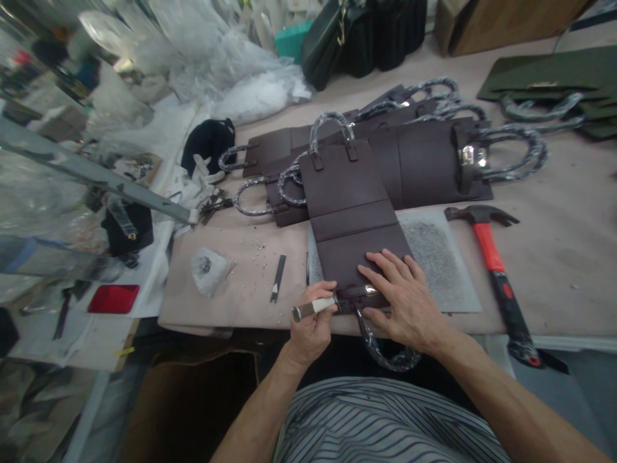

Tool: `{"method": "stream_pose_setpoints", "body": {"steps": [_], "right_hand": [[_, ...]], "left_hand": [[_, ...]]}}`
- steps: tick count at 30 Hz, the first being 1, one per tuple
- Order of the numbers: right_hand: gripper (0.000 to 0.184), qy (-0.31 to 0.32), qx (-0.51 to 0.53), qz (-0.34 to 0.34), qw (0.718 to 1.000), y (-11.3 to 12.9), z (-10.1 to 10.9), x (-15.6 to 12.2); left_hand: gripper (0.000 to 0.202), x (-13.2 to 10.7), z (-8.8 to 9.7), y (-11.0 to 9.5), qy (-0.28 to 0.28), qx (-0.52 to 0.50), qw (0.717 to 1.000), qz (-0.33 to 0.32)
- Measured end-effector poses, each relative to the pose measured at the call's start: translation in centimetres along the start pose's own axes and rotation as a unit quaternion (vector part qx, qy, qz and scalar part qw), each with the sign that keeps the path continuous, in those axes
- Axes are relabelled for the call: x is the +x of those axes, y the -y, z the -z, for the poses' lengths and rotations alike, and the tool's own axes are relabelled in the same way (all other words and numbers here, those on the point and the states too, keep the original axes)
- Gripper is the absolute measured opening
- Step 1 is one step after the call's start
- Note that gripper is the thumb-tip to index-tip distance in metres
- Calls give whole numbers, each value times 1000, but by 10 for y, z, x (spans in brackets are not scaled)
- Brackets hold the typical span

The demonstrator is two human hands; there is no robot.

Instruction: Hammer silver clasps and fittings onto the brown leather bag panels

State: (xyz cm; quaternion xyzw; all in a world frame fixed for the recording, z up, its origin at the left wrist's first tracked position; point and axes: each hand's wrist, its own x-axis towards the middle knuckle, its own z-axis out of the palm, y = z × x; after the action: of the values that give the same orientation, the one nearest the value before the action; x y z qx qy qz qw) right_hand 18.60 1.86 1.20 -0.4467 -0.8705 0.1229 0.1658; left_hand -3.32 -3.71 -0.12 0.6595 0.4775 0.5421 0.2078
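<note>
My left hand (313, 321) grips a white-handled tool with a metal end (314, 308), its working tip hidden in my fingers at the lower edge of a dark brown leather bag (347, 212). The bag lies flat, and its plastic-wrapped handle (385, 355) hangs over the table edge. My right hand (402, 299) presses on the leather with fingers spread, just beside a small metal fitting (370, 290). Under the bag lies a grey speckled board (436, 257).
A red-handled claw hammer (489, 247) lies to the right. Several similar bags (424, 157) are piled behind. Small metal studs (255, 247) and a flat steel blade (278, 278) lie to the left on the tan work surface (231, 299). Olive leather pieces (549, 77) sit far right.
</note>
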Motion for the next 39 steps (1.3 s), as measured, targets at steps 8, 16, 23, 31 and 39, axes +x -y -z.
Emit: {"method": "stream_pose_setpoints", "body": {"steps": [8, 16, 23, 31, 39], "right_hand": [[65, 8, -2, -2, 1000, 1, 2, 1], [65, 11, 6, 2, 1000, 0, 1, 0], [64, -4, 16, 4, 1000, 0, 0, -1], [63, -7, 15, 4, 1000, 0, 0, 0], [64, -4, 4, 11, 1000, -1, 1, 0]], "left_hand": [[12, -2, -3, 1, -8, 18, 999, -27], [18, -2, -10, -6, 2, 82, 993, -85], [13, -16, -17, -6, -42, 102, 993, -32], [16, -19, -17, -4, -42, 89, 995, -21], [17, -11, -11, 0, -13, 60, 998, -20]]}}
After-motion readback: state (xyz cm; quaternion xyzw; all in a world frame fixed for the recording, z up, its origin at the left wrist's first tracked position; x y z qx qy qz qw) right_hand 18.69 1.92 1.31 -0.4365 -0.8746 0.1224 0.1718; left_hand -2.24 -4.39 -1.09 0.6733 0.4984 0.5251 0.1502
